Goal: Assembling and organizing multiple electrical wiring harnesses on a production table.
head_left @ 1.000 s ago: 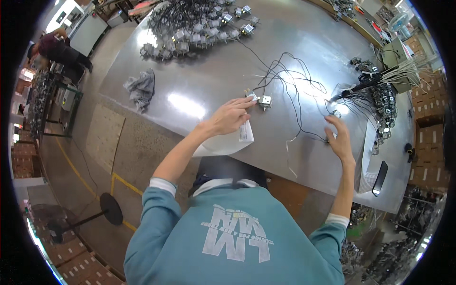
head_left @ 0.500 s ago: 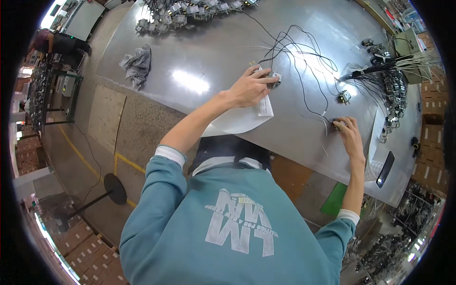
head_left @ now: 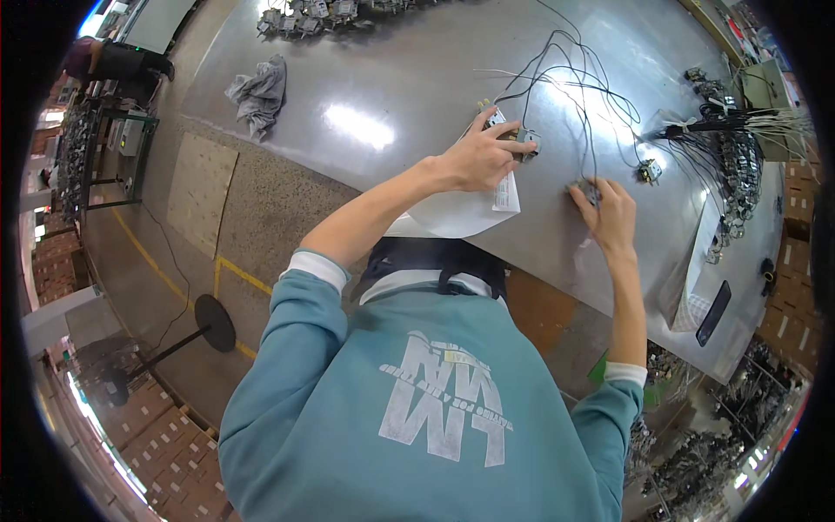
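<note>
My left hand [head_left: 484, 158] lies over small metal parts on the steel table [head_left: 417, 96]. Its fingers grip a small boxy metal part [head_left: 529, 139] with a dark cable running from it; another bit of metal [head_left: 494, 117] shows beside the fingertips. To the right, my right hand [head_left: 612, 213] has thumb and fingers closed around a small dark metal piece [head_left: 592, 193], mostly covered by the fingers. Thin black cables [head_left: 581, 87] loop loosely across the table beyond both hands. A curled white sheet [head_left: 461, 213] with a printed label sits under my left wrist at the table's edge.
A loose metal part [head_left: 649, 170] lies right of my right hand. Piled metal parts [head_left: 322, 17] stand at the far edge, with a grey rag [head_left: 258, 97] at left. Bundled cables [head_left: 739, 122] and a phone [head_left: 713, 313] are at right. A person [head_left: 117, 63] stands far left.
My right hand has moved left across the table with the metal piece, closer to my left hand. The left hand keeps its place on the parts; the whole view has shifted slightly.
</note>
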The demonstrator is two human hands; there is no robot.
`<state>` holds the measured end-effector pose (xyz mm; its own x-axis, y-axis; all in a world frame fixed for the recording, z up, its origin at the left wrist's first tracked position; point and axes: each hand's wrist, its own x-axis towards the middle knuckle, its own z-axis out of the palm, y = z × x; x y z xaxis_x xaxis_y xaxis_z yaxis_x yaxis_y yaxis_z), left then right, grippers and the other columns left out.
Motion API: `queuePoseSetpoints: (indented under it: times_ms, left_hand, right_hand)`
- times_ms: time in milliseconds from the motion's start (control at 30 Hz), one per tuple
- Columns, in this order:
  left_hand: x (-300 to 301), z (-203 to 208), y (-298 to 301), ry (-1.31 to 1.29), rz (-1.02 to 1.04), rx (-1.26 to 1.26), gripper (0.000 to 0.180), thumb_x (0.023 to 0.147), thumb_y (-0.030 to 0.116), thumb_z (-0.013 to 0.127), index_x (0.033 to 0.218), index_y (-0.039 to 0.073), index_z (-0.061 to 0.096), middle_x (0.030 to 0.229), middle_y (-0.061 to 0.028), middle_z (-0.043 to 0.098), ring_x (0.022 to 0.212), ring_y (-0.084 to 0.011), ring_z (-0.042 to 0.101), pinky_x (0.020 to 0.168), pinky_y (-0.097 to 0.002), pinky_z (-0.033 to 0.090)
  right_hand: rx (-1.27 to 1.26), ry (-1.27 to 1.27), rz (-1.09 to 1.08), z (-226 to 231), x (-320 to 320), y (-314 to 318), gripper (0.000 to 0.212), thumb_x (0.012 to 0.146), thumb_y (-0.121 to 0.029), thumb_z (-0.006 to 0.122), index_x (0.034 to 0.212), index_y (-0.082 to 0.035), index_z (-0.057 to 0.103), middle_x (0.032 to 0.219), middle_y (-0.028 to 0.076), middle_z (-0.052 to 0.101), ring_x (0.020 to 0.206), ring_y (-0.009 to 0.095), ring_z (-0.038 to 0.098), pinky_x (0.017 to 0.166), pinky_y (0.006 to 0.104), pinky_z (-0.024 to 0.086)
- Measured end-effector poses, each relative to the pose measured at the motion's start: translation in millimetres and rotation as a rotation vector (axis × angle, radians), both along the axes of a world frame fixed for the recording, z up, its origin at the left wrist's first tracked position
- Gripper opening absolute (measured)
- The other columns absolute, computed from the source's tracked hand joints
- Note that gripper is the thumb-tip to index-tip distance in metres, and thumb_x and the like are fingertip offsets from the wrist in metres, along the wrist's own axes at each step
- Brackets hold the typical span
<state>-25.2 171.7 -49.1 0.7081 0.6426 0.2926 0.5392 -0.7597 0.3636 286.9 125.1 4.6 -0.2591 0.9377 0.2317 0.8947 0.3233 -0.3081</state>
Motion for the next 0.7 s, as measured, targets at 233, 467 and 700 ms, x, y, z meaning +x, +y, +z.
queuePoseSetpoints:
  times_ms: [233,467,700]
  left_hand:
    - [4,-1,7,-0.076,0.003,-0.067,0.026,0.103,0.021,0.059,0.109,0.009,0.081,0.151,0.0037,0.064,0.145,-0.0316,0.052,0.126,-0.0631,0.022]
    - [-3,2,7,-0.095,0.028,-0.04,0.029,0.103,0.018,0.059,0.122,0.006,0.077,0.15,0.0009,0.065,0.149,-0.031,0.048,0.127,-0.0645,0.021]
    - [40,17,-4,-0.235,0.022,0.095,0.035,0.105,0.025,0.06,0.125,-0.003,0.071,0.148,-0.0145,0.063,0.147,-0.0346,0.049,0.125,-0.0521,0.035]
  right_hand:
    - [0.178,0.151,-0.074,-35,-59,48,0.042,0.09,-0.034,0.083,0.113,0.001,0.076,0.107,0.017,0.076,0.091,0.036,0.073,0.081,0.0424,0.057]
    - [-0.425,0.729,-0.184,-29,-54,39,0.058,0.091,-0.011,0.083,0.143,0.003,0.059,0.123,0.019,0.069,0.103,0.022,0.071,0.086,0.0339,0.059]
    - [-0.468,1.005,-0.154,-37,-31,29,0.06,0.093,-0.001,0.078,0.149,0.002,0.054,0.132,0.022,0.067,0.115,0.024,0.071,0.092,0.0315,0.06]
